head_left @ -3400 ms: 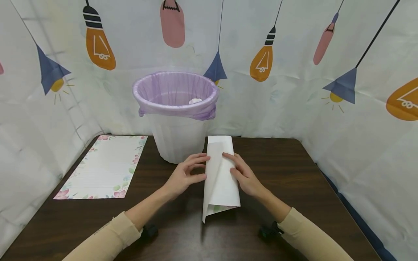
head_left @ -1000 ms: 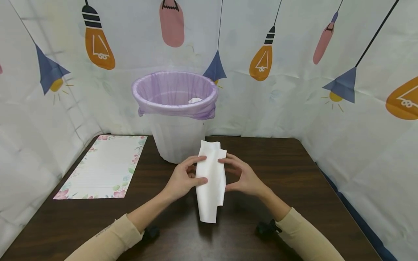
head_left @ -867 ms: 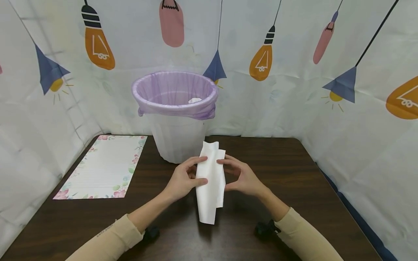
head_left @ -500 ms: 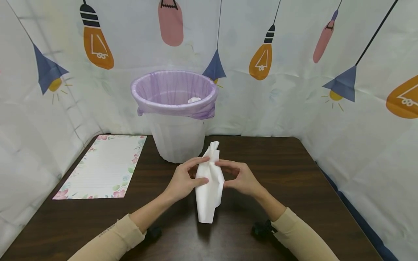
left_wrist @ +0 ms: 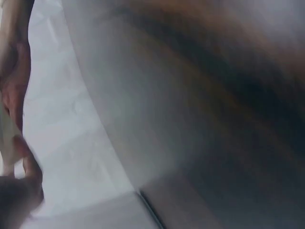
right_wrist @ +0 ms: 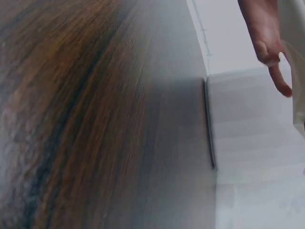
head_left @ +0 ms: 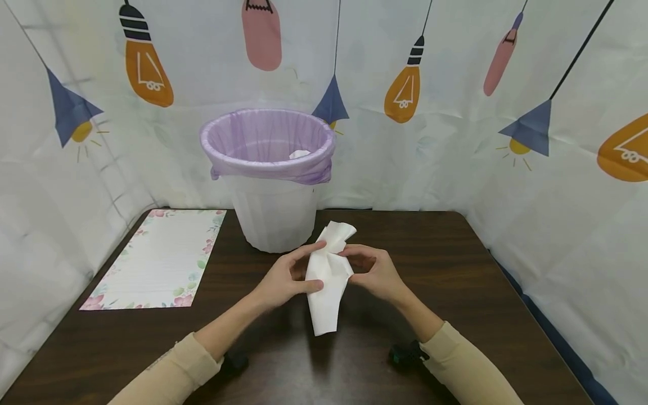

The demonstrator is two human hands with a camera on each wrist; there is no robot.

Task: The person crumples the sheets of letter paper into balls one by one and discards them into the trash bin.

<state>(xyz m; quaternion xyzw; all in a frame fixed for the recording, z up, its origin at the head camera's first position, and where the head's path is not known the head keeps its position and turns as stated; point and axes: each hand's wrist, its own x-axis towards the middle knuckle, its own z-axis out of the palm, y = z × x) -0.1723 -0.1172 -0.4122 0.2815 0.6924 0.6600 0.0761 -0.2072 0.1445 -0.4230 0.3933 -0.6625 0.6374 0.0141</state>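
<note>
Dark wood-grain table [head_left: 435, 253], lamp-print backdrop [head_left: 440, 163] behind | left hand [head_left: 280, 279]: pinches left side of crumpled white paper [head_left: 326, 281] | right hand [head_left: 377, 275]: pinches its right side | paper: between both hands | purple-lined white wastebasket [head_left: 275, 214]: just beyond left hand | flower-bordered sheet [head_left: 162, 253]: left of left hand

a small screened-in booth

wrinkled white sheeting [head_left: 430, 174], printed with orange bulbs [head_left: 402, 95] and blue lamps [head_left: 534, 128], rises beyond the hands [head_left: 282, 279] and on both sides of them, close round a dark wood-grain bench [head_left: 445, 264]. whether this stands in a home, office or lab cannot be told.
</note>
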